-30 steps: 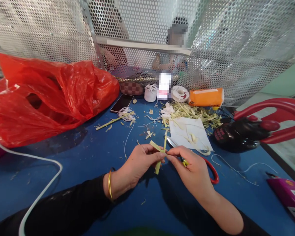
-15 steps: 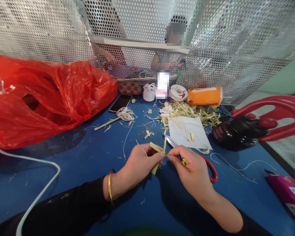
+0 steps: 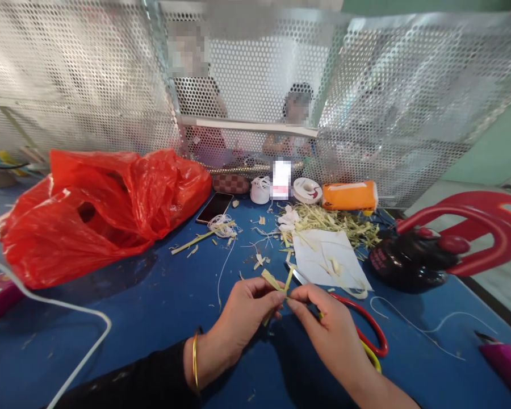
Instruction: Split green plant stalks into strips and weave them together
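My left hand [image 3: 249,309], with a gold bangle at its wrist, pinches pale green plant strips [image 3: 272,279] between thumb and fingers. Close beside it, the thumb and index finger of my right hand [image 3: 323,318] are pressed together at the right edge of the strips; whatever lies between these fingertips is too small to make out. Scissors [image 3: 378,335] with red and yellow handles lie partly under my right hand, the blade showing above it. A white sheet [image 3: 323,255] with loose strips on it is just beyond.
Behind the sheet lies a heap of shredded strips [image 3: 344,221]. A red plastic bag [image 3: 111,216] fills the left side, a phone [image 3: 215,208] beside it. At the right stands a black jug [image 3: 413,261] with a red handle. Two people are behind the perforated screen [image 3: 255,74].
The view has tilted up, so the table items and both hands appear lower. A second person now shows behind the screen. Both hands keep nearly the same pose at the strips.
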`<control>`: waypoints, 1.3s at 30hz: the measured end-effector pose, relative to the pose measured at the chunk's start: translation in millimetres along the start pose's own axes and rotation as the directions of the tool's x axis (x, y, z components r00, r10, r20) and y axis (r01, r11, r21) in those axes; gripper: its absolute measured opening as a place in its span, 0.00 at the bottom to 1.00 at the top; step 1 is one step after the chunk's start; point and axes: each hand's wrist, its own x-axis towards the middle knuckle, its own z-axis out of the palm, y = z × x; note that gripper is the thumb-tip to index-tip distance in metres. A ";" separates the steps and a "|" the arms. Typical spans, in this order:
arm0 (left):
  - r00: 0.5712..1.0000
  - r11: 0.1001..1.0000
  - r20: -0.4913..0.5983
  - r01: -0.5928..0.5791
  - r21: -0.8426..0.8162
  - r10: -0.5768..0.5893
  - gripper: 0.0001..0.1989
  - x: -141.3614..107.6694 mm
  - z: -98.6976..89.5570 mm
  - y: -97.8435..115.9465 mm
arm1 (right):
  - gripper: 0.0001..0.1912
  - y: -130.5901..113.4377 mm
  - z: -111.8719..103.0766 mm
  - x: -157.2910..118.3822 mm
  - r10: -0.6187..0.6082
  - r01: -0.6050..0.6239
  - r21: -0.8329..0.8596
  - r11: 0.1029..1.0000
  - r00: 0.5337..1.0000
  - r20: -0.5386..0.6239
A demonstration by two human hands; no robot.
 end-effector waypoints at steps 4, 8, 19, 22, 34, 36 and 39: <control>1.000 0.999 0.004 -0.009 0.040 0.008 0.15 1.7 1.2 -4.9 | 0.10 5.9 3.7 -1.0 -0.088 0.086 -0.075 0.993 0.996 -0.015; 0.999 0.998 -0.037 -0.032 0.058 0.035 0.13 2.5 2.6 -9.0 | 0.10 10.3 6.5 -2.8 -0.154 0.150 -0.123 0.981 0.988 -0.027; 0.991 0.989 -0.046 -0.119 0.085 0.124 0.12 7.6 -2.1 -12.0 | 0.16 5.5 6.4 7.1 0.197 -0.194 0.274 0.942 0.980 0.016; 0.997 0.991 0.032 -0.077 0.106 0.074 0.13 8.4 -1.2 -15.5 | 0.17 -1.0 3.2 14.3 0.241 -0.230 0.393 0.890 0.970 0.022; 0.984 0.986 0.179 -0.019 0.168 -0.012 0.13 4.4 -1.0 -20.4 | 0.15 7.0 4.8 9.6 0.207 -0.193 0.309 0.931 0.978 -0.015; 0.991 0.998 0.137 -0.014 0.067 0.005 0.15 3.1 0.0 -14.6 | 0.15 6.3 2.8 12.1 0.192 -0.187 0.325 0.927 0.981 0.018; 0.998 0.993 0.034 -0.055 -0.105 0.059 0.19 2.1 -0.3 -7.2 | 0.14 3.7 0.1 14.9 0.126 -0.166 0.358 0.919 0.983 0.130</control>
